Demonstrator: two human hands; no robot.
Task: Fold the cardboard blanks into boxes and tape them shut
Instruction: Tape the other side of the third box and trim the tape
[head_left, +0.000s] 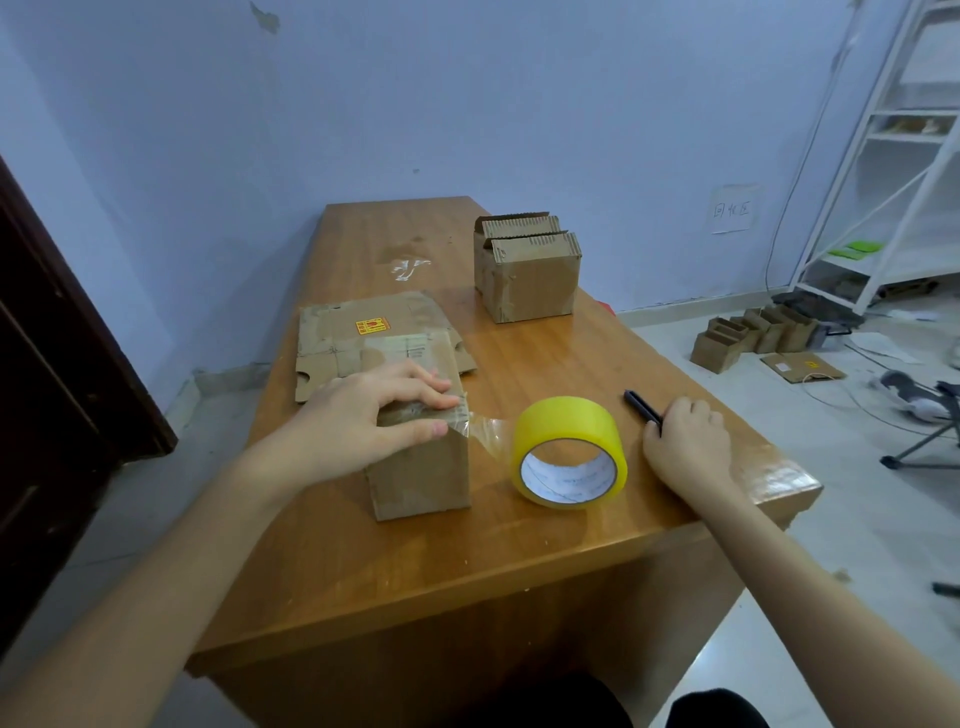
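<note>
A small folded cardboard box (421, 473) stands on the wooden table (519, 551). My left hand (374, 415) presses flat on its top, fingers over a clear tape strip (485, 431) that runs off the box to the yellow tape roll (569, 449) standing on edge just to the right. My right hand (685, 441) rests on the table right of the roll, fingers curled around the end of a black pen-like cutter (641, 405). Flat cardboard blanks (358, 338) lie behind the box.
Two open boxes (527, 267) stand side by side at the table's far right. On the floor to the right are several more boxes (753, 335), a flat blank, cables and a white shelf rack (883, 156). A dark door is at the left.
</note>
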